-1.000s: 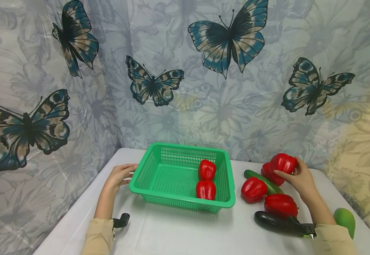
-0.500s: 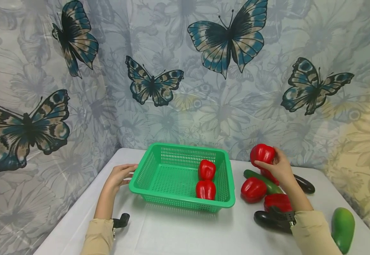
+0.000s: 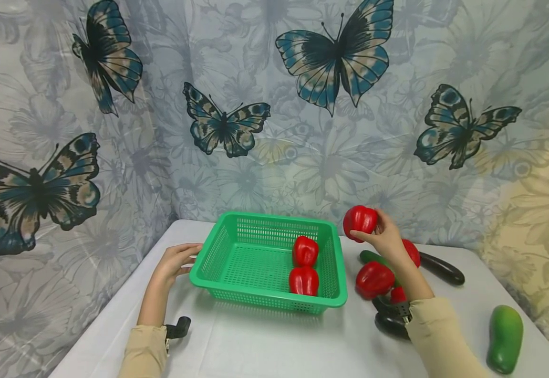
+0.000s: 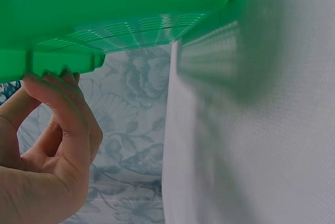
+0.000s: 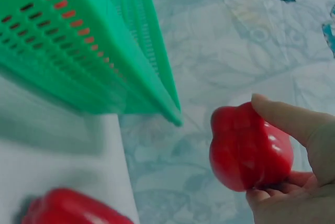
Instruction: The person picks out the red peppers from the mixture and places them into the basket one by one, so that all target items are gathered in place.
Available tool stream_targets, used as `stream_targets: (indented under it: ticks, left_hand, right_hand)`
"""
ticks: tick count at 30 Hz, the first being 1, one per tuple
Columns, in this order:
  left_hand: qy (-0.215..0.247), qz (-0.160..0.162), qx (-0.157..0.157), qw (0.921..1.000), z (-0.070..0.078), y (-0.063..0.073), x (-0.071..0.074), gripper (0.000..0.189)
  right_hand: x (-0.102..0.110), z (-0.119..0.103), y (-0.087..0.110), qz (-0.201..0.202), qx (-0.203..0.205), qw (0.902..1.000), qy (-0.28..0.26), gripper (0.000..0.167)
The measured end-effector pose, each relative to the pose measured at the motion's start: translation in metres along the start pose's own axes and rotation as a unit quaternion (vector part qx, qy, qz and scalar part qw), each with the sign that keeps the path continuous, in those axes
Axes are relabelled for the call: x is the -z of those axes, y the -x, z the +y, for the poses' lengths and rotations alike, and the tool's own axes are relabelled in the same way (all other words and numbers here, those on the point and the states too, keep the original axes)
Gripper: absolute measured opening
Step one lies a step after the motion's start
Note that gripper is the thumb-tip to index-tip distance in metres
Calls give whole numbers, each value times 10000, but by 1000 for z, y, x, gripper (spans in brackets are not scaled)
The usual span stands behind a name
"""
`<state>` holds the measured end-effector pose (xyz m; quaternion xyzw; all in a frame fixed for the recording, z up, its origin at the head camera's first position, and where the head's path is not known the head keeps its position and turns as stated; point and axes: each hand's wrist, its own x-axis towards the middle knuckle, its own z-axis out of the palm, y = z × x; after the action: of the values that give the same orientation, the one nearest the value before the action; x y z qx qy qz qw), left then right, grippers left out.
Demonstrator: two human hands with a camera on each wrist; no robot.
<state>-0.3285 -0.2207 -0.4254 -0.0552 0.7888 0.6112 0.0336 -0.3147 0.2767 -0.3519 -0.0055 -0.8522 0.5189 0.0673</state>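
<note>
My right hand (image 3: 389, 239) holds a red bell pepper (image 3: 360, 223) raised to the right of the green basket (image 3: 274, 302). In the right wrist view, thumb and fingers grip the pepper (image 5: 246, 148) from opposite sides, beside the basket's corner. My left hand (image 3: 176, 262) is at the basket's left rim; in the left wrist view its bent fingertips touch the outside of the rim (image 4: 63, 63). Two red bell peppers, one (image 3: 306, 252) behind the other (image 3: 304, 281), lie along the basket's right side.
Right of the basket lie a red pepper (image 3: 375, 280), a green cucumber (image 3: 371, 257), a dark eggplant (image 3: 392, 326) and another pepper (image 3: 411, 253), partly behind my right arm. Farther right are a long dark eggplant (image 3: 442, 269) and a green mango-shaped item (image 3: 505, 339). A butterfly-print cloth (image 3: 255, 178) hangs behind.
My right hand has lifted the bell pepper from the group at the right and carried it left toward the basket. The left hand has stayed at the rim.
</note>
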Motion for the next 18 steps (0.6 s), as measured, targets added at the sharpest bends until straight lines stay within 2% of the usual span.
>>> stream_targets:
  ticks: [11, 18]
  left_hand:
    - [27, 4, 25, 10000, 0, 0, -1, 49]
    - [69, -21, 50, 10000, 0, -1, 0, 55]
  right_hand:
    - [-32, -16, -8, -304, 59, 9994, -161, 98]
    - [-50, -25, -14, -432, 139, 9986, -269, 97]
